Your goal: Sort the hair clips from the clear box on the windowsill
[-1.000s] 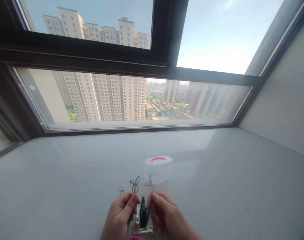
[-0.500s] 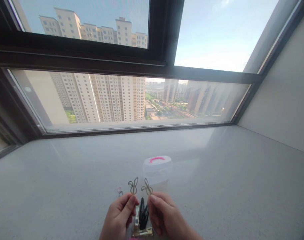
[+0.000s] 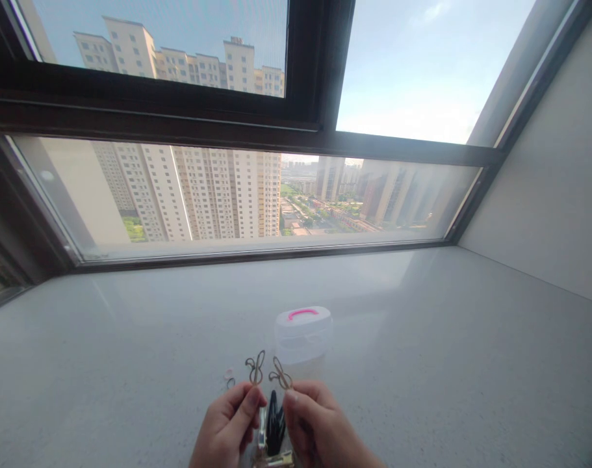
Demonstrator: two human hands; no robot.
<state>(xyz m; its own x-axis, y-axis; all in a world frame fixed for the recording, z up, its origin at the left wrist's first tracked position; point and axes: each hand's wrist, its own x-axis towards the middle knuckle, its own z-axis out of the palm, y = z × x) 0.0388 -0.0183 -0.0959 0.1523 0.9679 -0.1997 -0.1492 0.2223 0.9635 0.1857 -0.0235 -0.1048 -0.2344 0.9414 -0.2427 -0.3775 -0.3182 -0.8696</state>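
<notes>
My left hand (image 3: pixel 230 426) pinches the lower end of a rabbit-shaped wire hair clip (image 3: pixel 256 370) between thumb and forefinger, its looped outline upright. A matching hair clip (image 3: pixel 281 376) stands up from the pinch of my right hand (image 3: pixel 320 419), leaning a little to the left. The two clips are side by side with a small gap between them. Below and between my hands lie black hair clips (image 3: pixel 275 429) and shiny gold-coloured metal clips (image 3: pixel 279 460), partly hidden by my fingers and the lower picture edge.
Behind my hands stands a translucent white box (image 3: pixel 303 341) with a pink handle (image 3: pixel 303 313). A small dark ring (image 3: pixel 231 383) and a pale pink ring (image 3: pixel 228 373) lie left of the clips. The speckled white sill (image 3: pixel 446 364) runs back to a dark-framed window (image 3: pixel 257 259).
Both hands still hold their clips in nearly the same pose. The clip in my right hand leans slightly more to the left, and the whole view has shifted a little.
</notes>
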